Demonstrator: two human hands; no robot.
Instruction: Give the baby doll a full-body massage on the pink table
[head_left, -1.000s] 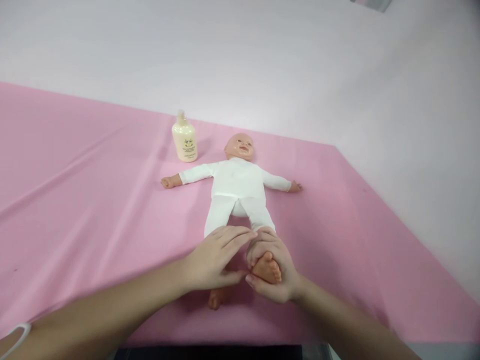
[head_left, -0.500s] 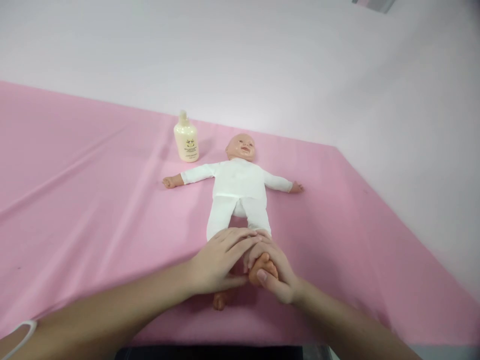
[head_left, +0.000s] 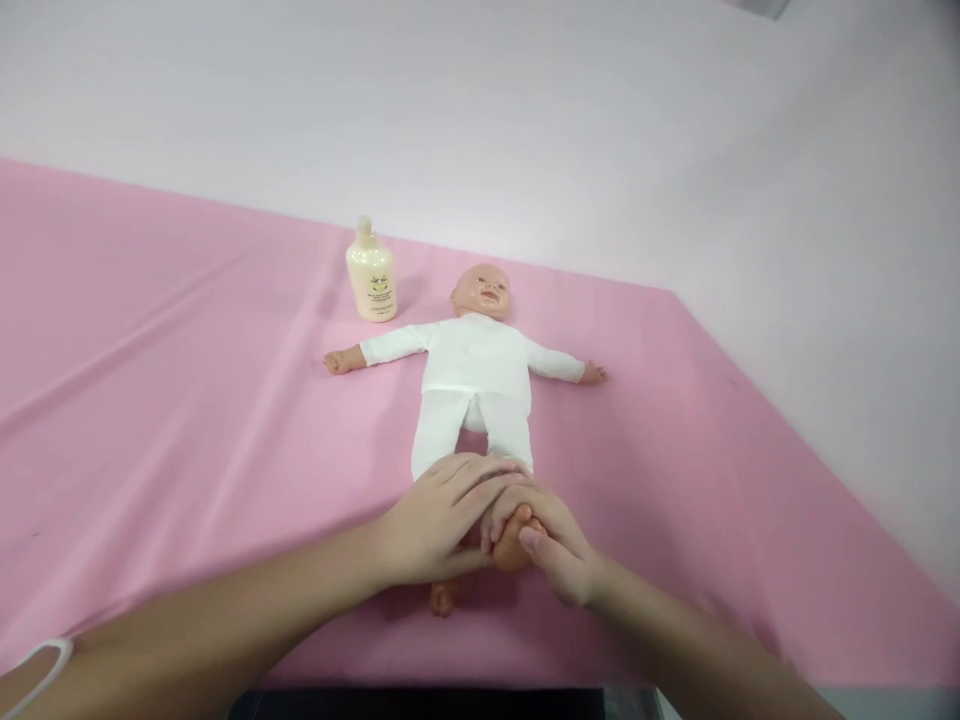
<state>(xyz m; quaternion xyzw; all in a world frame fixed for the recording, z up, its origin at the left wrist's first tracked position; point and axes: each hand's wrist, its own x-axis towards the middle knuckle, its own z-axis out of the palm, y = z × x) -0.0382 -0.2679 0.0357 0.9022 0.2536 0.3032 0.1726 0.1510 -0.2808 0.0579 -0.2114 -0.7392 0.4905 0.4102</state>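
Doll: one baby doll point(head_left: 474, 375) lies on its back near the middle of the surface, arms spread to both sides, head pointing away from the person.
Doll's clothes: one white top and one pair of white trousers; head, two small hands and feet are bare.
Doll's feet: two; one foot point(head_left: 512, 540) is lifted and wrapped by the person's hands, the other foot point(head_left: 442, 598) rests on the cloth just below the left wrist.
Left hand: one, the left hand point(head_left: 439, 515) lies flat over the doll's lower legs, fingers stretched out toward the right hand, thumb under the raised foot.
Right hand: one, the right hand point(head_left: 551, 545) is curled around the raised foot, thumb pressed on its sole.
Bottle: one cream-coloured bottle point(head_left: 370, 275) stands upright just beside the doll's head, apart from both hands.
Surface: one surface point(head_left: 150, 400) covered by a pink cloth with a few creases.
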